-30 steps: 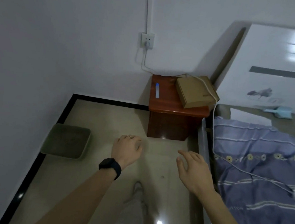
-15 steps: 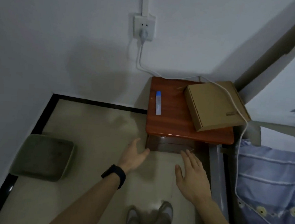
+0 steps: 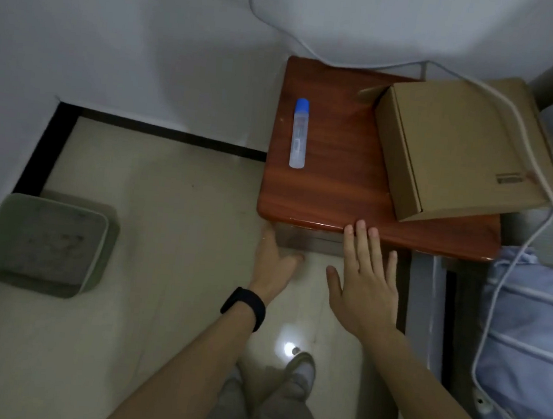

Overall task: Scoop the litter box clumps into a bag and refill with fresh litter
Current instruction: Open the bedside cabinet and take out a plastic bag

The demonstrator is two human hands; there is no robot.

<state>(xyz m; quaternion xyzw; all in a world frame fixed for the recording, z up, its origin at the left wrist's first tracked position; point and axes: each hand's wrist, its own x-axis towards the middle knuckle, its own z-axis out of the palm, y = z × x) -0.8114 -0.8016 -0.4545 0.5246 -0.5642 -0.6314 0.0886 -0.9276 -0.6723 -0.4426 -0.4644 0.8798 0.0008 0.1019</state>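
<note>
Both grips released, holding nothing. Right hand (image 3: 364, 294) is flat, fingertips (image 3: 361, 230) at the front edge of the desk (image 3: 330, 187). Left hand (image 3: 273, 266) is spread just under that edge. Litter box (image 3: 55, 202) sits on the floor, far left, against the wall.

Plain white walls (image 3: 117, 28) meet in a corner at the upper left. The floor (image 3: 175, 207) is pale glossy tile, edged along the walls by a black border strip (image 3: 161, 129). A small bright spot of light (image 3: 289, 347) reflects off it. A reddish-brown wooden nightstand (image 3: 330, 187) stands against the far wall, bearing a cardboard box (image 3: 457, 151) and a clear blue-capped tube (image 3: 299, 134). A white cable (image 3: 514, 111) runs down the wall, over the box and onto blue striped bedding (image 3: 532, 332) at the right. The room is dim.
</note>
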